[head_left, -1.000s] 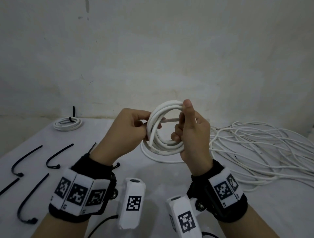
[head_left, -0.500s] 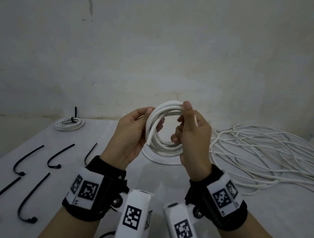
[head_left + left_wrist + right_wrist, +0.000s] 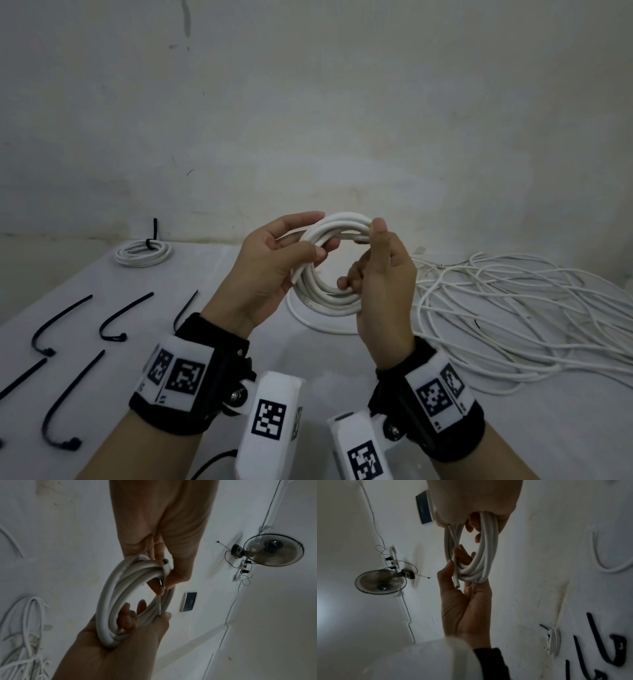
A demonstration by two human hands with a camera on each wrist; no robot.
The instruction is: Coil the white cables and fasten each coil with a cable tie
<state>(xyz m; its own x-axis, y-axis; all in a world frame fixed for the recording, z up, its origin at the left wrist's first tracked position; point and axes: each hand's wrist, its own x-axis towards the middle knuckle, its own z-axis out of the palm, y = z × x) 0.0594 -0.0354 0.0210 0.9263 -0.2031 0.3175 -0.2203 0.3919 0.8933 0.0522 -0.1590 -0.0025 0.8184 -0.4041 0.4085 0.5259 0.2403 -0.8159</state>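
Room: plain off-white wall, scuffed and stained, rising directly behind the far edge of the tabletop, which is pale grey-white. Wrist views show a wall-mounted fan with a thin wire running from it, and a dark rectangular panel on the wall; its writing is too small to read.

Right half of tabletop: large loose tangle of white cable, uncoiled, spreading to the right edge of view.

Centre, raised above the tabletop: coil of white cable, several turns, held upright between both hands. Left hand grips the coil's left side, thumb over the turns and fingers curled behind; one cut end of cable protrudes by the palm. Right hand grips the right side, fingers curled through the centre, thumb up against the top turns. A single loop of cable lies on the tabletop beneath.

Far left: finished coil, flat, bound with a black tie whose tail stands up.

Near left: loose black cable ties, curved, well apart from each other.

Wristbands carry black-and-white square code markers; no readable text.
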